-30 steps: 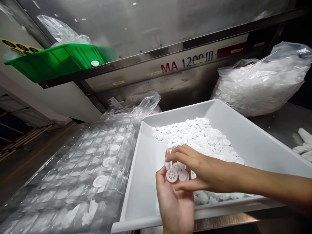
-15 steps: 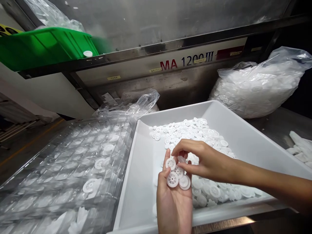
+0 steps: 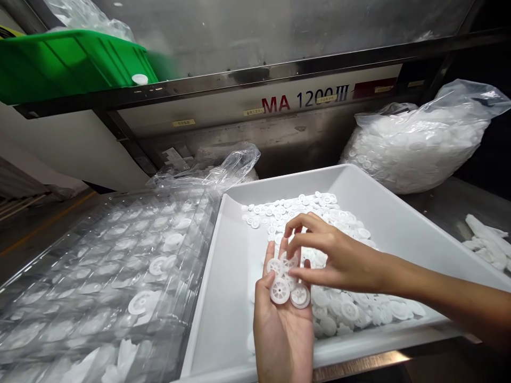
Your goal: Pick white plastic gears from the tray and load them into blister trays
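Above the near part of the grey tray point(image 3: 393, 215), the left hand point(image 3: 284, 324) lies palm up, fingers extended, carrying a small cluster of white wheels point(image 3: 280, 291), its thumb bent against one of them. The right hand point(image 3: 347, 260) reaches in over the grey tray from its right side, fingers curled down at the cluster; whether it pinches a wheel I cannot tell. Judging by how things lie, little of this batch is finished: only a few wheels are gathered in the palm, while a broad loose pile point(image 3: 347, 309) covers much of the grey tray's floor. To the left of the grey tray, a clear compartmented tray point(image 3: 187, 298) has white parts in many of its pockets, perhaps work already done, though glare hides the detail. Beyond the grey tray's right side sits a clear bag point(image 3: 415, 143) full of white parts.
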A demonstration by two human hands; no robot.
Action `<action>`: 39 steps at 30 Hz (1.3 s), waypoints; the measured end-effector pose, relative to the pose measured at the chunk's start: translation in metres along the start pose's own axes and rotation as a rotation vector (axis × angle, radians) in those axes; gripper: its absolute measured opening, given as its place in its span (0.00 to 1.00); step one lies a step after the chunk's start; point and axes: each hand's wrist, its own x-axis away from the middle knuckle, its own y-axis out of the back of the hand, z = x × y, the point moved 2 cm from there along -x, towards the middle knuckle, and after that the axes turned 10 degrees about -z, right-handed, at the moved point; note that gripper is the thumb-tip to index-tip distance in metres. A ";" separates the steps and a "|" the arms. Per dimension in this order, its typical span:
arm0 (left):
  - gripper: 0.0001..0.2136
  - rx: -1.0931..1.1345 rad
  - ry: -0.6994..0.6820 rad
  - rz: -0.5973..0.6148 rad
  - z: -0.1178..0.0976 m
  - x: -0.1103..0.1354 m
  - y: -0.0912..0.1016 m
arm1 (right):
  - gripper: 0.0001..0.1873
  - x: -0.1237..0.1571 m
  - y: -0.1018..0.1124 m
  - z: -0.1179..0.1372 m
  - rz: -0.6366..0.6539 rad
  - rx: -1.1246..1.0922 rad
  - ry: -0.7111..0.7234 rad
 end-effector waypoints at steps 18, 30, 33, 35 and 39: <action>0.18 -0.007 -0.016 -0.056 -0.005 0.009 -0.007 | 0.12 0.001 -0.004 -0.003 0.018 -0.052 -0.194; 0.18 -0.026 -0.024 -0.142 -0.008 0.016 -0.012 | 0.15 0.000 -0.004 -0.009 0.014 -0.060 0.005; 0.19 -0.029 -0.015 -0.140 -0.009 0.017 -0.013 | 0.16 -0.001 -0.003 -0.009 0.010 -0.071 0.037; 0.19 -0.033 -0.011 -0.132 -0.009 0.018 -0.014 | 0.15 -0.003 -0.002 -0.010 -0.006 -0.077 0.052; 0.18 -0.050 -0.010 -0.112 -0.008 0.017 -0.013 | 0.15 -0.006 0.000 -0.012 -0.059 -0.094 0.085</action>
